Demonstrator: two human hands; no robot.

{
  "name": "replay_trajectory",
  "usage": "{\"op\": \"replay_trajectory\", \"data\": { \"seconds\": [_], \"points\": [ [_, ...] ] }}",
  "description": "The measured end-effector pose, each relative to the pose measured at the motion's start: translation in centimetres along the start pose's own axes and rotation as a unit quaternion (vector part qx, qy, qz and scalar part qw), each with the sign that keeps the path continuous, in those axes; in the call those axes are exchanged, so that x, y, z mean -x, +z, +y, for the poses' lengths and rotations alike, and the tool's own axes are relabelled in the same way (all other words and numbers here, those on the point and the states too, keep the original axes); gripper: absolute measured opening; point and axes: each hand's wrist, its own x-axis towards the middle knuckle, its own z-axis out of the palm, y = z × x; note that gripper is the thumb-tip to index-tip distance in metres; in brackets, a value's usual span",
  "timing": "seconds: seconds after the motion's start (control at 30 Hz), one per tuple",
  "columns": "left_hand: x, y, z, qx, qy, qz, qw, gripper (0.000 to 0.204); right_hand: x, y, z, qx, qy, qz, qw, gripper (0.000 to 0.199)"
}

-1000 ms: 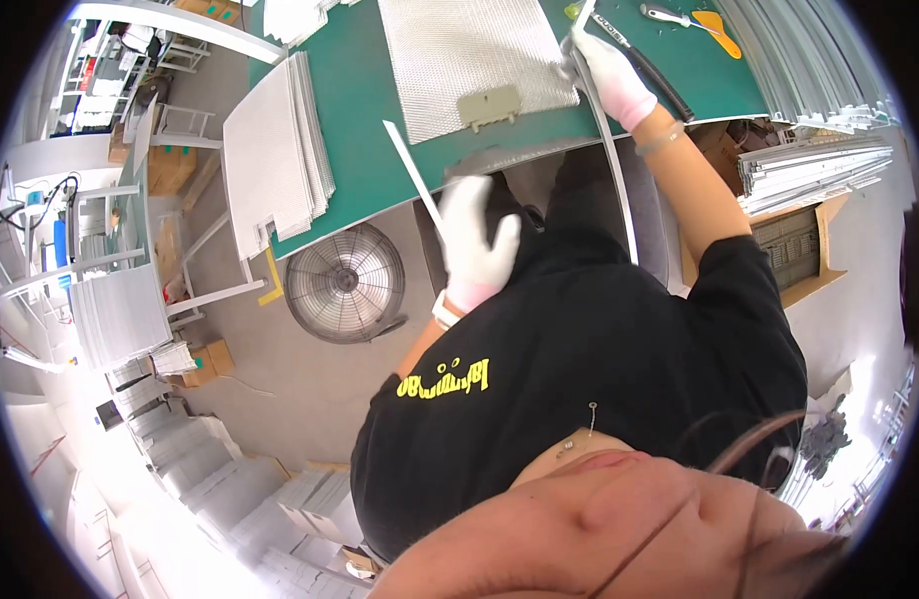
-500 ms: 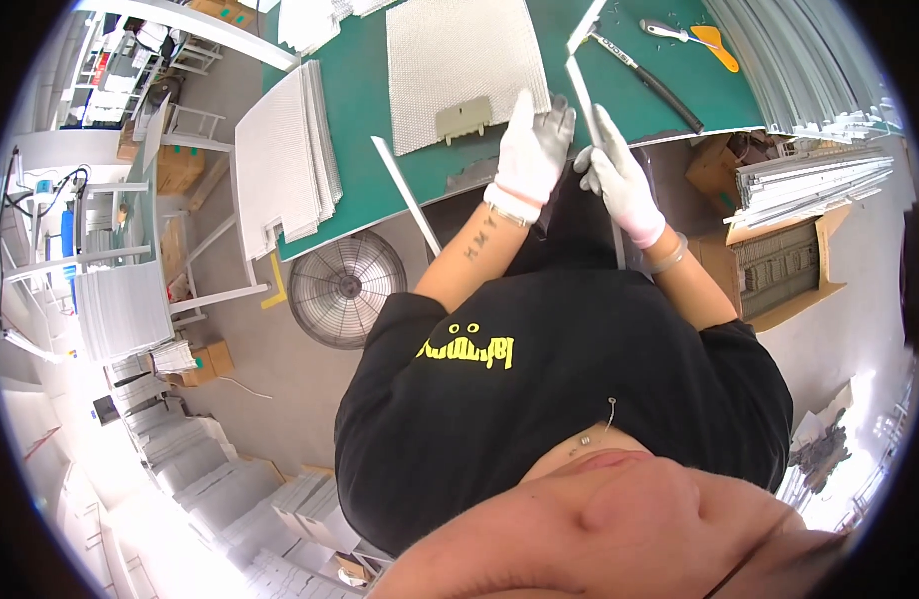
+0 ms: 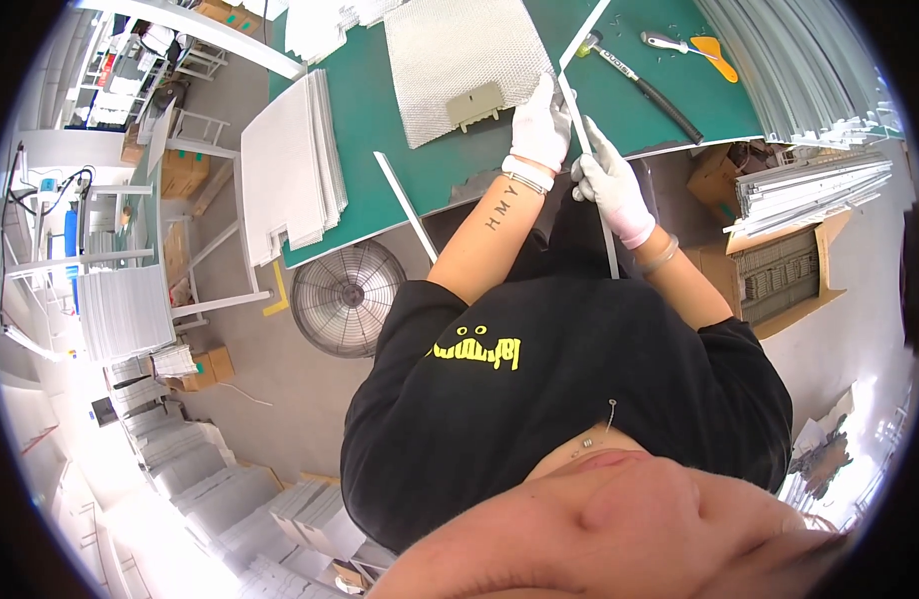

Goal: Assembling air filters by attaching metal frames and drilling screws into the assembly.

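My gloved left hand [image 3: 542,125] is closed at the near right corner of a silvery mesh panel [image 3: 459,45], beside a long pale strip [image 3: 570,103]. My right hand [image 3: 614,188], also in a white glove, grips that strip from the right. The strip slants down past the table edge toward my body, and its far end meets another pale strip [image 3: 585,35]. Fixed near the panel's close edge is a beige plate [image 3: 475,104] with small tabs. How my left fingertips sit on the panel is partly hidden.
Right of the panel, a hammer [image 3: 644,85], a screwdriver [image 3: 663,40] and an orange scraper [image 3: 715,58] lie on the green table [image 3: 365,120]. Stacked panels [image 3: 292,165] overhang its left edge, near another strip [image 3: 408,205]. A floor fan [image 3: 350,298] and open carton [image 3: 779,270] stand below.
My left hand has moved slightly away from my body and closed at the panel's corner. The panel has turned, its near right corner shifting farther away. The strip has shifted slightly within my right hand's area.
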Motion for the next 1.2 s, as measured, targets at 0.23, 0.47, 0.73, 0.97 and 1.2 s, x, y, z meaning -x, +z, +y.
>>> {"op": "replay_trajectory", "data": {
  "seconds": [0.23, 0.47, 0.73, 0.97, 1.2],
  "points": [
    [0.0, 0.7, 0.0, 0.096, -0.015, 0.07, 0.993, 0.022, 0.2, -0.1, 0.1, -0.014, -0.001, -0.012, 1.0, 0.06],
    [0.3, 1.3, 0.4, 0.086, -0.01, 0.073, 0.994, 0.018, 0.6, -0.4, 0.4, -0.066, 0.0, -0.041, 0.997, 0.061],
    [0.4, 1.4, 0.6, 0.038, -0.045, 0.089, 0.994, 0.019, 0.4, -0.4, 1.1, -0.077, -0.003, -0.044, 0.996, 0.062],
    [1.5, 1.2, 0.7, 0.062, -0.085, 0.058, 0.993, 0.023, -4.8, -0.9, -2.9, 0.066, -0.016, -0.072, 0.995, 0.058],
    [9.9, 1.3, 4.8, -0.257, 0.069, -0.058, 0.962, 0.048, -12.7, -1.3, -6.7, 0.243, 0.09, -0.082, 0.962, 0.06]
  ]
}}
